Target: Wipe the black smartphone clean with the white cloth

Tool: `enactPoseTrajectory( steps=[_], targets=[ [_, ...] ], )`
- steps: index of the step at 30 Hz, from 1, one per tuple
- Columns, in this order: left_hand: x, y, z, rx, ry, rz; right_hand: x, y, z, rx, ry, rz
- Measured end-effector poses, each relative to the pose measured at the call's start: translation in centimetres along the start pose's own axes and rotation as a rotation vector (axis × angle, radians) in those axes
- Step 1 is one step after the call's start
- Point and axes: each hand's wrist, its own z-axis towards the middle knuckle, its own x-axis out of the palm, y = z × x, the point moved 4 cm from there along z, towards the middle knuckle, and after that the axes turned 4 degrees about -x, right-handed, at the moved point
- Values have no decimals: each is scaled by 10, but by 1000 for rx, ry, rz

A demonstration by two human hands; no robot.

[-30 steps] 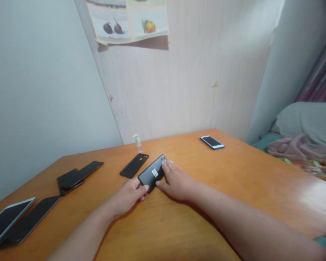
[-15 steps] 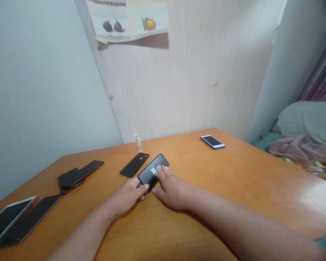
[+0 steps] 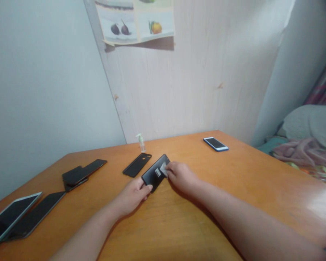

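My left hand [image 3: 137, 192] grips the lower left end of a dark smartphone [image 3: 151, 178], thumb on top and fingers beneath. The phone is tilted, and a small pale label [image 3: 158, 172] shows on its face. My right hand [image 3: 180, 176] is closed, pinching a small crumpled whitish wipe [image 3: 163, 169] against the phone's right side. Just left of the phone, a black phone case [image 3: 137, 165] lies on the table. Behind the case stands a small clear pump bottle [image 3: 141, 143].
The wooden table [image 3: 201, 217] meets a wall at the back. A white-fronted phone with a blue edge [image 3: 216, 144] lies far right. At left lie stacked black phones or cases [image 3: 84, 173], a white tablet [image 3: 12, 217] and another dark device [image 3: 39, 214].
My right hand has gone from lying flat on the phone with fingers stretched to pinching the wipe at its right side. The view has shifted slightly.
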Motion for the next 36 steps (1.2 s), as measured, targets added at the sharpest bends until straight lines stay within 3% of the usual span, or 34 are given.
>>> enactPoseTrajectory(
  steps=[5,9,12,22,36],
  targets=[
    [1,-10,-6,75,-93,132,-20,-9,4,88,-260,207],
    [-7,-17,-12,202,-233,504,-35,-22,7,153,-437,427],
    [-12,-18,-14,258,-268,709,-36,-31,8,196,-492,554],
    [-10,-18,-15,325,-246,736,-7,-40,8,300,-269,564],
    [-7,-22,-21,335,-220,625,6,-26,-2,119,-5,108]
  ],
)
